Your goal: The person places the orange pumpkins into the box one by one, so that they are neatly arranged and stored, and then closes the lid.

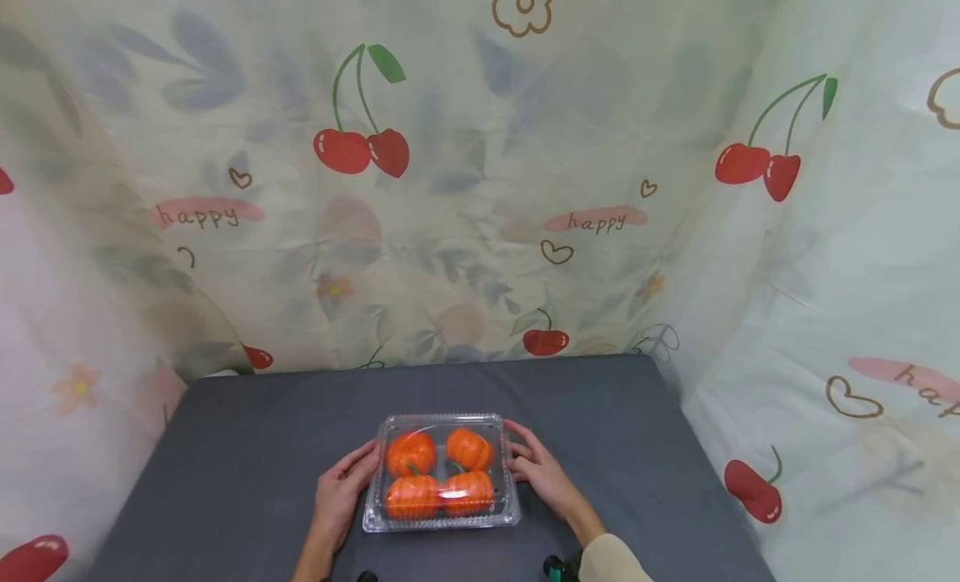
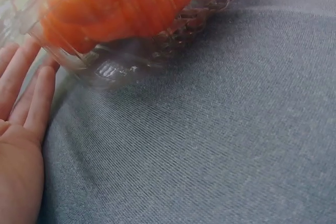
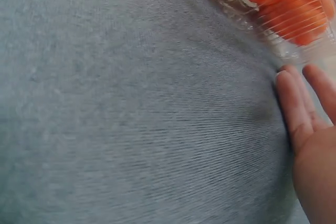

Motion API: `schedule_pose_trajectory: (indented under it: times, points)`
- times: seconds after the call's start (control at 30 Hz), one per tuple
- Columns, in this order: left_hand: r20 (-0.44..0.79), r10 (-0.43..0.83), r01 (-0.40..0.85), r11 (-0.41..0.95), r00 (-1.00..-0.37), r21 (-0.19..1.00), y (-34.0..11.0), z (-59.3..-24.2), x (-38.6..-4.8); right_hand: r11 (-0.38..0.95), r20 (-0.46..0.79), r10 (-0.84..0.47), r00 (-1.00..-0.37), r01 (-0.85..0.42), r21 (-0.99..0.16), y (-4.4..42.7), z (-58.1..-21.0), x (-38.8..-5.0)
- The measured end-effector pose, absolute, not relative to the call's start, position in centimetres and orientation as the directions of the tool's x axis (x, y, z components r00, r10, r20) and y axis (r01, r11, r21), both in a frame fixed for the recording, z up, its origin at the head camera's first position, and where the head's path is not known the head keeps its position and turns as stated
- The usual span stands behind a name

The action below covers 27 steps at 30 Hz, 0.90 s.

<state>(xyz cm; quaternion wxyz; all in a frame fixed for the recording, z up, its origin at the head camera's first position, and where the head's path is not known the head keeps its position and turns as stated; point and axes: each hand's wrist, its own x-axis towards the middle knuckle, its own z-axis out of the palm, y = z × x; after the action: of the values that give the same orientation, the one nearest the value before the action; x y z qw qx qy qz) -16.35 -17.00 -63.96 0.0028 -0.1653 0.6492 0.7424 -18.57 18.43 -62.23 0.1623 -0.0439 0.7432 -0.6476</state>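
Observation:
A clear plastic clamshell box stands on the dark grey cloth, its lid down. Through the lid show several small orange pumpkins with green stems. My left hand lies against the box's left side, and its fairly straight fingers touch the wall in the left wrist view. On the opposite side, my right hand has its extended fingers at the box's edge. The right wrist view shows those fingertips by a lower corner. Neither palm wraps round the box.
Grey cloth covers the table beneath the box. Pale curtains printed with cherries and flowers hang behind and on both sides. A small dark object with a green part is by the right sleeve at the bottom edge.

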Motion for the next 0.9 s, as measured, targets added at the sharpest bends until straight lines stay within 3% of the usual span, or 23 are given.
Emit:
schedule_pose_trajectory:
  times: [0.47, 0.9]
  points:
    - [-0.306, -0.23, -0.308, -0.026, -0.924, 0.951, -16.5, -63.0, -16.6, 0.125, -0.241, -0.075, -0.968, 0.231, -0.965, 18.0, -63.6, -18.3]
    - [-0.272, -0.27, -0.286, 0.015, -0.924, 0.958, -16.1, -62.1, -17.8, 0.018, -0.251, -0.309, -0.917, 0.259, -0.966, 19.4, -63.2, -18.3]
